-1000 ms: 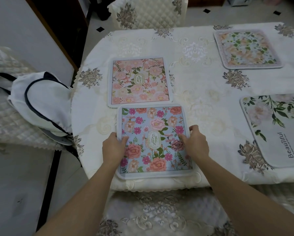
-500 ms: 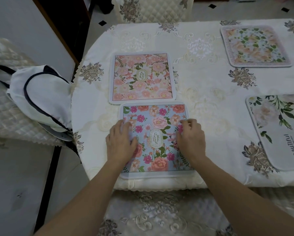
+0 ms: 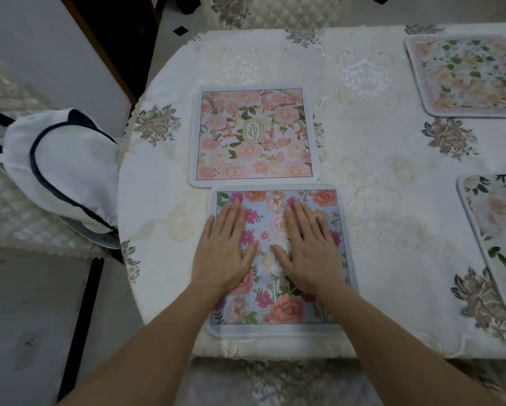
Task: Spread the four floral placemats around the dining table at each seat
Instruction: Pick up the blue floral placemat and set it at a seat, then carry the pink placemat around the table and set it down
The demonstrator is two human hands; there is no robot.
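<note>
Both the left hand [image 3: 224,250] and right hand [image 3: 307,247] lie flat, fingers spread wide, on the blue floral placemat [image 3: 278,306], the pink placemat [image 3: 256,136] touching it at 12 o'clock.

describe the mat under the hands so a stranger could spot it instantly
On the cream embroidered tablecloth, find the near edge where the left hand and right hand lie flat. Beneath them: the square blue-ground placemat with bold pink roses. Its neighbour, the pale pink floral placemat, sits just beyond.

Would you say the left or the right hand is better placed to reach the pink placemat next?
Probably the left hand: it lies flat on the blue placemat, directly below the pink placemat. The right hand rests further right, below that mat's right corner.
</note>
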